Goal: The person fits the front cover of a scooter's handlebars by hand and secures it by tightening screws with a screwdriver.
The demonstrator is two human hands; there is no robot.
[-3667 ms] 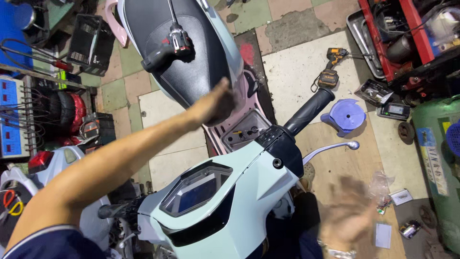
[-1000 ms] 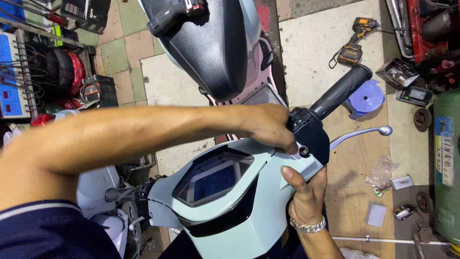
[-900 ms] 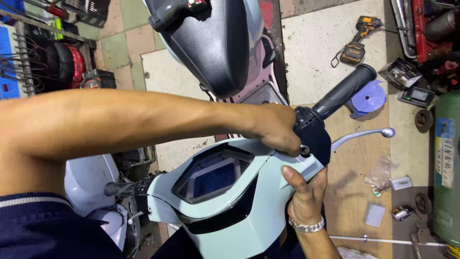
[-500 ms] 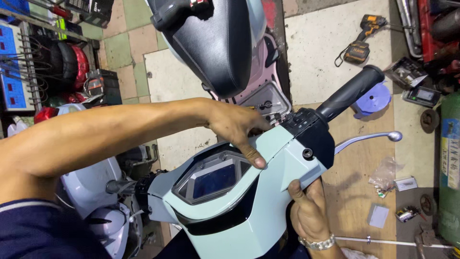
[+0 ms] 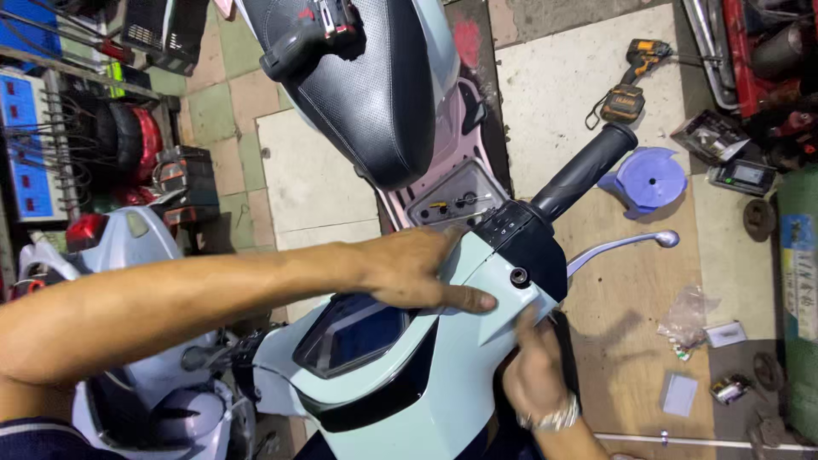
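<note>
Left hand (image 5: 409,273) presses flat on the scooter's handlebar cover (image 5: 460,341). Right hand (image 5: 532,375) grips its underside edge; seating it needs even pressure.

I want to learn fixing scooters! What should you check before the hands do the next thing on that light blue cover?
1. Left hand flat on the light blue cover: ok.
2. Right hand under the cover's edge: ok; grip cannot tell.
3. Cover seated evenly all round: cannot tell.
4. Brake lever free of both hands: ok.
5. Black grip free: ok.
6. Floor by the purple stool: not ok, loose bits about.
</note>
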